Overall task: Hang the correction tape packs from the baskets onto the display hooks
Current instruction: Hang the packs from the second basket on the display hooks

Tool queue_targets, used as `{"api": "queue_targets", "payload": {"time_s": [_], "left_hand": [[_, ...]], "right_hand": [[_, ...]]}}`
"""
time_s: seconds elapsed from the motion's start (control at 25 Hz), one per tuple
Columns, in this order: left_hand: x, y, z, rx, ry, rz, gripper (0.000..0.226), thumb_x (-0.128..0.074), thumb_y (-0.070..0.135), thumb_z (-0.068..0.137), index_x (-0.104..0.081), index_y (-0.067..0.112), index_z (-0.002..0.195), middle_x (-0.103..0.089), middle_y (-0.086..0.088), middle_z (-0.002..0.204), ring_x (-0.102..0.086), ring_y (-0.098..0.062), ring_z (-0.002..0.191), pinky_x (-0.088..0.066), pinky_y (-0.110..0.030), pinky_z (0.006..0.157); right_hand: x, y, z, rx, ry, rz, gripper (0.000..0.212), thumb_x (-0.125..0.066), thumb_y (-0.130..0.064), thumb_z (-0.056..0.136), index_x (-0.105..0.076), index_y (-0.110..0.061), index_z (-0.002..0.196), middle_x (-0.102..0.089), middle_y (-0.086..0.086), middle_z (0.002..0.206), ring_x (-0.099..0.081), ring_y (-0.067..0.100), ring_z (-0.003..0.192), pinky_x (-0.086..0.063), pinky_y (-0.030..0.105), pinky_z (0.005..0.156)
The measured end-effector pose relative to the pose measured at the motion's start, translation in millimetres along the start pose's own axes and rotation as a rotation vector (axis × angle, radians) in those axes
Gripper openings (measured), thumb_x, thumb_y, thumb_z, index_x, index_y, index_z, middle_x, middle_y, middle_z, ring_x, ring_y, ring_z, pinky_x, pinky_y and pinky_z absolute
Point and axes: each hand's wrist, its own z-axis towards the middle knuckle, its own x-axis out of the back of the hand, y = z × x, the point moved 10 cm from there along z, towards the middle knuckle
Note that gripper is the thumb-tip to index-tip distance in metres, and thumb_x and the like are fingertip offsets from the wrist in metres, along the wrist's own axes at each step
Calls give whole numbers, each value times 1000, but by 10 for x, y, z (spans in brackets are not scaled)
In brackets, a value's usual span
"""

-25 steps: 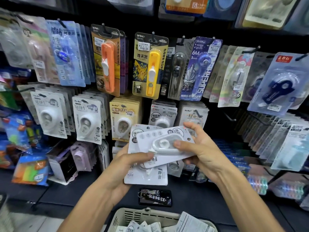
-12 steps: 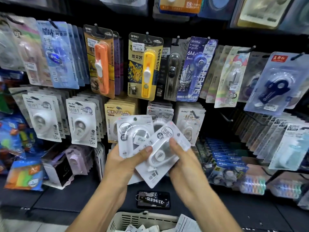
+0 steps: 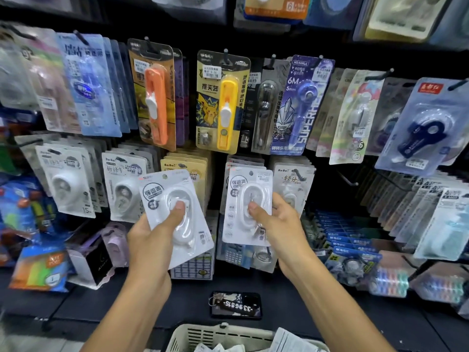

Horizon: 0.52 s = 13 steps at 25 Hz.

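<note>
Left hand [image 3: 152, 232] gripped a white correction tape pack [image 3: 175, 217], thumb pressed on the blister, pack tilted, held in front of the lower row of hanging packs. Right hand [image 3: 281, 224] pinched a second white pack [image 3: 247, 207], thumb on the blister, upright, against the matching stack on its hook [image 3: 250, 163]; whether it was on the hook could not be told. Beige basket [image 3: 220, 334] sat at the bottom edge with more packs inside. A phone with a key tag [image 3: 236, 304] lay on the dark shelf [image 3: 355, 316].

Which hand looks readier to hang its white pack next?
Probably the right hand: its white blister pack is upright against matching hung packs. The left hand holds a tilted white pack, farther away.
</note>
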Motion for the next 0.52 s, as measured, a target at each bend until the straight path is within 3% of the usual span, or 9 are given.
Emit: {"api": "queue_targets", "payload": {"time_s": [0.08, 0.16, 0.24, 0.36, 0.4, 0.48, 0.52], "left_hand": [[-15, 65, 12, -43, -15, 18, 15, -80, 23, 85, -76, 25, 100, -81, 13, 94, -76, -1, 80, -55, -14, 55], [-65, 87, -8, -75, -41, 49, 13, -80, 21, 83, -76, 24, 94, -81, 13, 90, -74, 3, 71, -49, -9, 48], [-88, 52, -27, -67, -58, 52, 14, -81, 19, 83, -75, 24, 94, -81, 10, 92, -75, -2, 76, -53, -15, 56], [-85, 22, -17, -55, -65, 53, 23, -82, 23, 79, -75, 24, 100, -81, 5, 99, -78, -15, 90, -57, -28, 69], [-98, 28, -13, -60, -71, 55, 25, -82, 25, 77, -76, 24, 101, -81, 5, 100, -78, -15, 91, -57, -28, 69], [-143, 33, -2, -66, -90, 42, 28, -82, 27, 73, -76, 25, 100, -81, 6, 100, -78, -15, 92, -58, -30, 71], [-153, 39, -4, -69, -95, 36, 29, -82, 29, 71, -76, 25, 100, -81, 6, 100, -78, -13, 90, -58, -27, 69]], "right_hand": [[-44, 73, -2, -4, 19, -56, 27, -65, -18, 98, -66, -33, 121, -77, -9, 106, -73, 14, 97, -55, 23, 66], [-82, 130, -36, 15, 88, -50, 26, -64, -23, 99, -65, -39, 119, -73, -13, 113, -69, 12, 106, -57, 34, 85], [-66, 116, -63, 52, 164, 14, 30, -63, -27, 99, -63, -38, 127, -70, -13, 123, -66, 11, 114, -55, 41, 98], [-53, 98, -21, 51, 150, 38, 28, -64, -24, 99, -65, -33, 125, -73, -12, 115, -69, 15, 110, -59, 29, 84], [-85, 114, -13, 28, 117, 12, 25, -63, -22, 99, -66, -34, 121, -75, -11, 111, -70, 16, 106, -60, 31, 81], [-121, 142, -7, 7, 107, -24, 26, -64, -24, 99, -64, -34, 123, -73, -8, 116, -69, 17, 109, -58, 44, 92], [-122, 148, -1, 10, 127, -13, 25, -64, -26, 98, -64, -35, 122, -72, -9, 118, -68, 14, 110, -56, 44, 95]]}}
